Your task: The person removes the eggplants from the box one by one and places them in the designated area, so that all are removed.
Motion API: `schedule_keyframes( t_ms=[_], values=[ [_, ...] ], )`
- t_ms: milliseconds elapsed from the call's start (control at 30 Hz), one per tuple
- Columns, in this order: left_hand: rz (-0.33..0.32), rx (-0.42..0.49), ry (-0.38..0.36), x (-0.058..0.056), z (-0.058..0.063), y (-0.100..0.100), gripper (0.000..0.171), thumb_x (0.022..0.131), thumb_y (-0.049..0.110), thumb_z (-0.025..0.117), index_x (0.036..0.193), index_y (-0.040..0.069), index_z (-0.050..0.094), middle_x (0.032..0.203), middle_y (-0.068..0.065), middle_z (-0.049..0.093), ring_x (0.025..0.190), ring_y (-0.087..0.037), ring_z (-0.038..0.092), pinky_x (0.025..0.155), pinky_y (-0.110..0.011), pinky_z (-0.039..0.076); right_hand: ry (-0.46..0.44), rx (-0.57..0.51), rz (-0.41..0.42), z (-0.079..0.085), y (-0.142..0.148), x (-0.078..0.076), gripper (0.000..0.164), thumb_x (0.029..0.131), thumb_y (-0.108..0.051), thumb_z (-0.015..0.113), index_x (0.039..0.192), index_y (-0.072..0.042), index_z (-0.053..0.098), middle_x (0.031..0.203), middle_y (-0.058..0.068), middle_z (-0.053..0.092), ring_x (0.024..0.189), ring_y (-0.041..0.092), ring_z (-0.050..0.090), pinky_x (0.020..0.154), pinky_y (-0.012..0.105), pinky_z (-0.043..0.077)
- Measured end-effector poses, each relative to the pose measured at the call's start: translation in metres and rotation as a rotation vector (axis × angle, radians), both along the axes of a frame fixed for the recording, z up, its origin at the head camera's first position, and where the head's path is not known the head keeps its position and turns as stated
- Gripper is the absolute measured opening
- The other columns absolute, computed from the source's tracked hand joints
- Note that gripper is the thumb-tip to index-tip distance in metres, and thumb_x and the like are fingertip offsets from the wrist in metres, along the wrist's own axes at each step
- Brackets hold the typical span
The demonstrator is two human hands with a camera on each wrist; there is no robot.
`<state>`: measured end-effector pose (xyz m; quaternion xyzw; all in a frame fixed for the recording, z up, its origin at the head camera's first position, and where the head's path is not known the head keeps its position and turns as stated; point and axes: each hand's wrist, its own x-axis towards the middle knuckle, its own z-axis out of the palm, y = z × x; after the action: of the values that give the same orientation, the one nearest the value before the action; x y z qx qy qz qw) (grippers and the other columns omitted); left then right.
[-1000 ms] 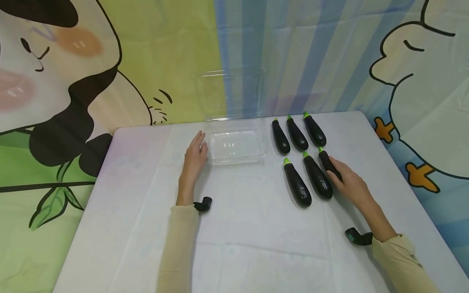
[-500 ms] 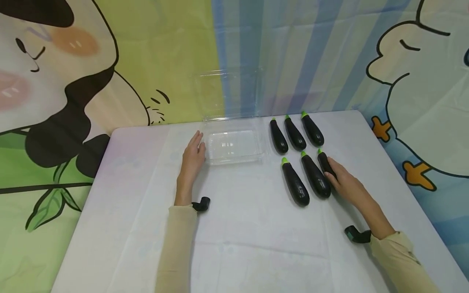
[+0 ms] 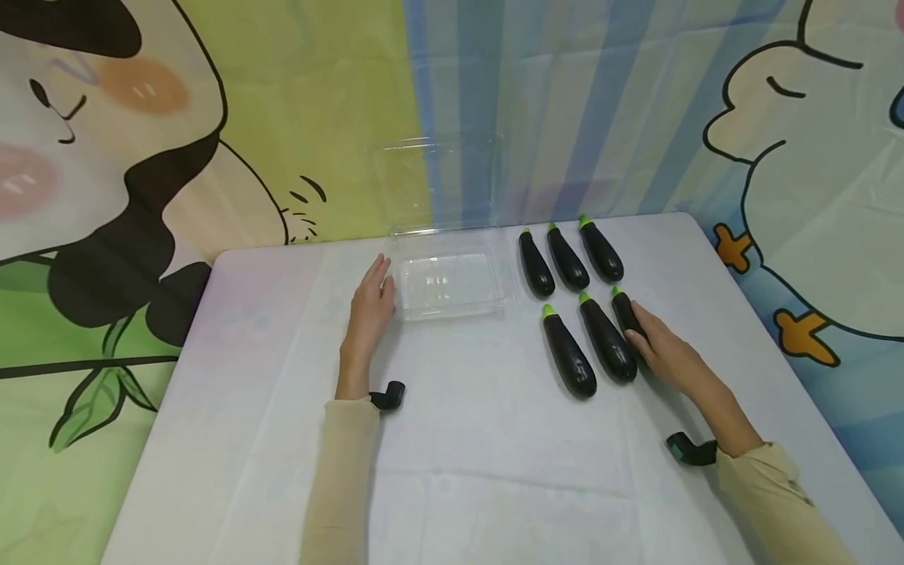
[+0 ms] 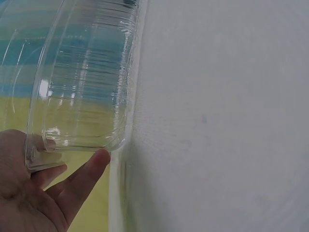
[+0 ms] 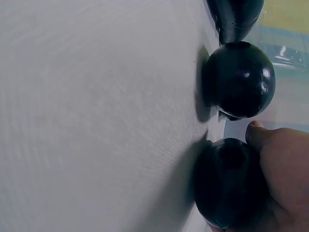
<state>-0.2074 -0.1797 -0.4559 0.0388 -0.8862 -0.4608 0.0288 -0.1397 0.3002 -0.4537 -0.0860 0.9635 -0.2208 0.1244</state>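
A clear plastic clamshell box (image 3: 452, 315) stands at the back middle of the table, its lid raised. My left hand (image 3: 369, 306) lies against the box's left side, fingers straight; in the left wrist view the thumb (image 4: 91, 171) touches the box's lower corner. My right hand (image 3: 667, 345) grips an eggplant (image 3: 625, 308), thumb on its left and fingers round its right side, hiding its lower part. In the right wrist view this eggplant (image 5: 229, 183) is seen from its rounded end, close to the table. Left of it lies another eggplant (image 3: 608, 340).
Three eggplants form the back row, among them the middle one (image 3: 568, 257). A further eggplant (image 3: 570, 357) lies at the left of the front row. Behind the white-covered table (image 3: 494, 463) hangs a cartoon-printed cloth (image 3: 318, 118).
The gripped eggplant's lower end has swung slightly left, nearer in line with its neighbour. My left hand and the box stay as they were; the head view has shifted a little.
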Motion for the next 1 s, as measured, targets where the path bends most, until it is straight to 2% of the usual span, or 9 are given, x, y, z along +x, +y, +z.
schedule_keyframes(
  t_ms=[300,500,567,700,800,1000],
  values=[
    [0.002,0.011,-0.008,-0.0004,0.0004,0.0020,0.049,0.104,0.026,0.038,0.152,0.016,0.034,0.163,0.005,0.022,0.138,-0.028,0.044,0.102,-0.043,0.050,0.043,-0.004,-0.003,-0.0024,0.0011,0.0030,0.065,0.107,-0.035,0.030,0.156,-0.003,0.002,0.157,0.032,0.015,0.142,0.052,0.019,0.111,0.068,0.022],
    [0.004,0.011,-0.005,-0.0003,0.0007,0.0013,0.049,0.104,0.026,0.038,0.152,0.016,0.034,0.162,0.006,0.022,0.138,-0.028,0.044,0.100,-0.043,0.052,0.040,-0.006,0.007,-0.0020,0.0006,0.0026,0.065,0.107,-0.036,0.029,0.155,-0.002,0.002,0.157,0.032,0.014,0.142,0.052,0.018,0.111,0.068,0.021],
    [0.001,0.011,-0.005,-0.0002,0.0007,0.0025,0.049,0.104,0.026,0.039,0.152,0.015,0.034,0.162,0.006,0.022,0.140,-0.027,0.041,0.103,-0.043,0.050,0.033,-0.002,0.003,-0.0022,0.0016,0.0038,0.065,0.107,-0.037,0.028,0.155,-0.003,0.002,0.157,0.032,0.014,0.142,0.052,0.018,0.111,0.068,0.021],
    [-0.007,0.011,0.002,0.0004,0.0010,0.0041,0.049,0.104,0.027,0.037,0.151,0.013,0.034,0.162,0.004,0.022,0.148,-0.025,0.028,0.117,-0.046,0.033,0.029,0.008,-0.007,-0.0015,0.0030,0.0045,0.066,0.106,-0.038,0.028,0.156,-0.004,0.001,0.157,0.032,0.014,0.142,0.052,0.018,0.112,0.068,0.020],
    [-0.018,0.015,-0.009,0.0011,0.0010,0.0041,0.050,0.104,0.028,0.035,0.152,0.015,0.032,0.163,0.003,0.021,0.150,-0.024,0.022,0.121,-0.047,0.027,0.017,0.027,-0.013,-0.0001,0.0030,0.0039,0.064,0.107,-0.037,0.026,0.156,-0.005,0.000,0.158,0.031,0.014,0.143,0.051,0.017,0.112,0.068,0.021],
    [-0.008,0.019,0.002,-0.0008,0.0011,0.0017,0.049,0.104,0.027,0.037,0.152,0.016,0.034,0.162,0.004,0.023,0.142,-0.028,0.039,0.110,-0.046,0.043,-0.026,0.014,0.002,0.0042,0.0004,0.0020,0.060,0.107,-0.033,0.021,0.156,-0.007,-0.003,0.160,0.027,0.008,0.145,0.049,0.014,0.114,0.067,0.020]
  ],
)
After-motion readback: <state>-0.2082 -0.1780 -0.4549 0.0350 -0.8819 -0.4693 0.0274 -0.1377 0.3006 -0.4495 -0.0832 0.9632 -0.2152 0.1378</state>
